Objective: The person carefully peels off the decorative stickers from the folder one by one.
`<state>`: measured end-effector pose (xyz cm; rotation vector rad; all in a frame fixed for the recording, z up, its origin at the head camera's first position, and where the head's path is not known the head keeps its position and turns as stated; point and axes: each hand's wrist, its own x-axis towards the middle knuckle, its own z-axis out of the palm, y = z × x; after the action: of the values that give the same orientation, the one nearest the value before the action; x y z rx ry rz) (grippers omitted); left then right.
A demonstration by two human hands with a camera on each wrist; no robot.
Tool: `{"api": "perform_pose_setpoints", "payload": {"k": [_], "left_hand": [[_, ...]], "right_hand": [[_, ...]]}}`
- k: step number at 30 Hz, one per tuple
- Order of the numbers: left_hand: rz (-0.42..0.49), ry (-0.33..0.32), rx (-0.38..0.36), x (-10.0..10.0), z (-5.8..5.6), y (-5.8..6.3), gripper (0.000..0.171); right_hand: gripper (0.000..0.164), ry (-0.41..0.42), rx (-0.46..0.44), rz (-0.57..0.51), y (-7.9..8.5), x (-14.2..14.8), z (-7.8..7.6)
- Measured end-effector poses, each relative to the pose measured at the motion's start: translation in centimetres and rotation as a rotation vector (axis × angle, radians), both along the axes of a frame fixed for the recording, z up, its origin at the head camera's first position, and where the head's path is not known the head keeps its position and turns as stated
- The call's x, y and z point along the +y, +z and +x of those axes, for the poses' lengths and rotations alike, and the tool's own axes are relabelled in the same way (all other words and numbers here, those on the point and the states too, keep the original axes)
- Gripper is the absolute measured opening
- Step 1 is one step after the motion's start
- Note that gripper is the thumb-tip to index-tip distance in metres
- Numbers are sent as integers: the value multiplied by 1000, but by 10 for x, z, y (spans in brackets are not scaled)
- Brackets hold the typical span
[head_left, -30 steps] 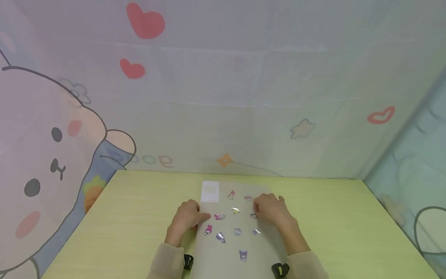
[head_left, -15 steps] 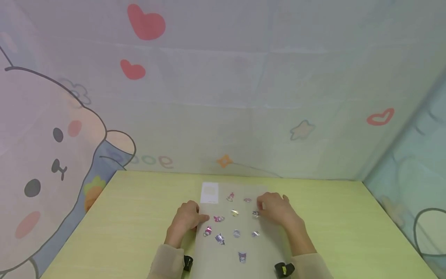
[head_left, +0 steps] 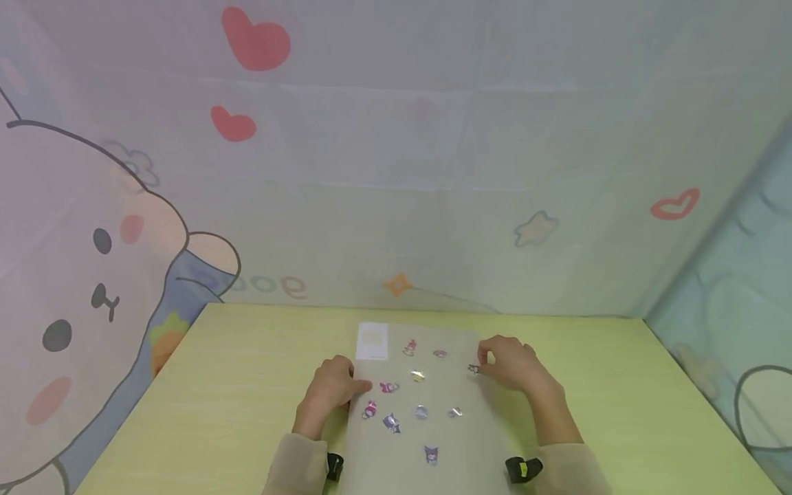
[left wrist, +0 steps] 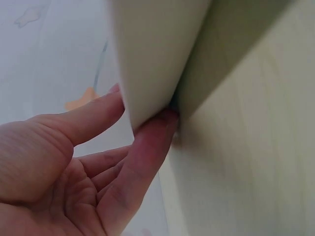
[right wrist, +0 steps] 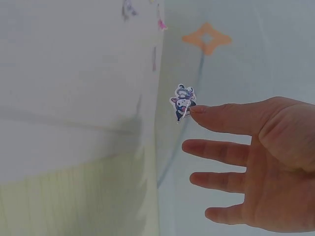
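1. One small sticker (right wrist: 183, 102), showing a dark-and-white cartoon figure, is at the board's (head_left: 383, 471) right edge, about 2 o'clock from the board's middle in the head view; whether it touches the board there cannot be told.
2. It is probably very light, thin and flexible, easily creased or stuck to a fingertip; the best hold would be a light pinch at the rim.
3. The person's right hand (head_left: 512, 364) has it in such a pinch, the thumb tip meeting its 4 o'clock side in the right wrist view; the forefinger is hidden, presumably behind it. Three other fingers reach out straight, spread apart.
4. The board looks light and fairly stiff, best steadied by an edge.
5. The left hand (head_left: 332, 382) grips it between 9 and 10 o'clock, thumb on the face and a finger bent beneath the edge.
6. Nine other stickers (head_left: 431, 454) are scattered over the board, with a white rectangle (head_left: 372, 342) near 11 o'clock.
7. Beneath lies the pale tabletop (head_left: 619, 405); past its 12 o'clock edge hangs a printed curtain (head_left: 396, 137).
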<state>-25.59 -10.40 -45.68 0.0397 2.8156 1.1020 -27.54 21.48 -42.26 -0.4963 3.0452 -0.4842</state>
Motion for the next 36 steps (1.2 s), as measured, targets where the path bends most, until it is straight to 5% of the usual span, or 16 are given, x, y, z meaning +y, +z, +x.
{"api": "perform_pose_setpoints", "payload": {"k": [19, 36], "left_hand": [[4, 20, -1, 2, -1, -1, 24], [29, 21, 1, 1, -2, 0, 24]], "right_hand": [[16, 80, -35, 192, -2, 45, -33], [25, -27, -133, 196, -6, 63, -50]]}}
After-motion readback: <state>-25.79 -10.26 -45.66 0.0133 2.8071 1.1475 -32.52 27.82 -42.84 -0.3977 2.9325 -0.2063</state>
